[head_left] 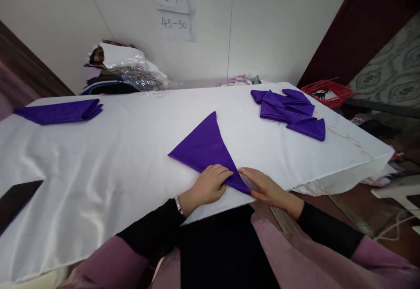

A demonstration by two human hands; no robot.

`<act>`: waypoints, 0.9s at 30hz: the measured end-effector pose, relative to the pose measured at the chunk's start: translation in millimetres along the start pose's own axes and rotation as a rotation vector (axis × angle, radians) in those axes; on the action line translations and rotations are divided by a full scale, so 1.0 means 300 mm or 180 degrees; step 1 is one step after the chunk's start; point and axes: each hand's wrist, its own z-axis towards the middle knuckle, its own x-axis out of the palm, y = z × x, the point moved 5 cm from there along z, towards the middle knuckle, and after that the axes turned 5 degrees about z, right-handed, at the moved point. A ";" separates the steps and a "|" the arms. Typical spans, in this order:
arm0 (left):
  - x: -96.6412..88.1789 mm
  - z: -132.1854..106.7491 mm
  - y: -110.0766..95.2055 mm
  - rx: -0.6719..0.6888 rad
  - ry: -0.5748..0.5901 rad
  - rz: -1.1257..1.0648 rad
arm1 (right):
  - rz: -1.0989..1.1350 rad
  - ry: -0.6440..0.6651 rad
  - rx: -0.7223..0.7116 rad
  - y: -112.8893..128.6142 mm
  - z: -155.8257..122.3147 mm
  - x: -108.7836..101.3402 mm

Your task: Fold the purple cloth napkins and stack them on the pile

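A purple cloth napkin point(204, 144), folded into a triangle, lies on the white tablecloth in front of me. My left hand point(211, 184) rests on its near edge, fingers together and bent over the cloth, pressing it. At the napkin's right corner is my right hand point(267, 189), its fingers stretched out along the edge and its thumb by the tip. Whether the right thumb grips the corner is hard to see.
Folded purple napkins point(62, 111) lie at the left, and a loose purple pile point(287, 110) sits at the back right. Stacked fabrics under plastic point(124, 68) stand against the wall. A red basket point(328, 94) is beyond the table's right edge. A dark flat object point(19, 201) lies at left.
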 end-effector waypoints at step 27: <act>0.086 -0.027 -0.039 0.0158 0.0092 0.0262 | -0.0599 -0.0776 0.0091 0.049 -0.070 0.028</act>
